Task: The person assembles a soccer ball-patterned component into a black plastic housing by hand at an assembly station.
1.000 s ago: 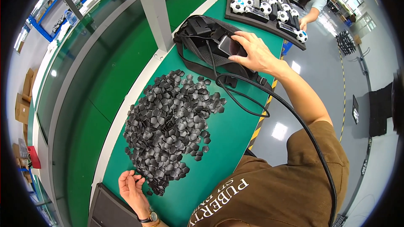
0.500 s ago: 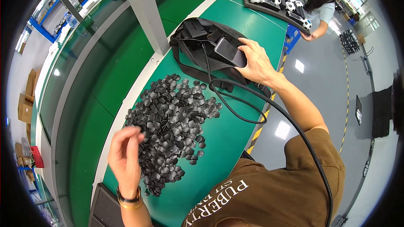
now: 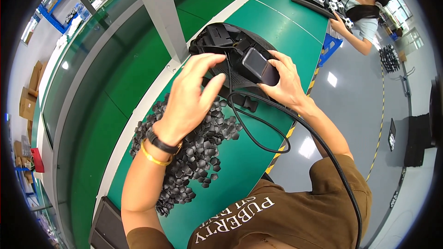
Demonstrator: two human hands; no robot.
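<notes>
My right hand (image 3: 287, 85) grips the right end of a black box-shaped device with a small screen (image 3: 255, 62), fingers above and thumb below. It rests on a black mesh bag (image 3: 239, 79) at the far part of the green table. Over the bag's left side is my left hand (image 3: 190, 90), open, thumb and fingers apart; they hold nothing. A thin black cable runs beside its fingertips; I cannot tell if they touch it. Under and beside my left forearm lies a heap of small black pentagon pieces (image 3: 203, 157).
A thick black cable (image 3: 318, 140) loops across my right forearm. A grey post (image 3: 159, 14) rises at the table's left edge. Another person (image 3: 362, 16) at the far right holds a dark tray (image 3: 318, 9) of black-and-white balls. A dark tray (image 3: 113, 226) sits at lower left.
My left hand has moved from the heap's left side up and right to the bag. My right hand stays on the device, which looks slightly more tilted.
</notes>
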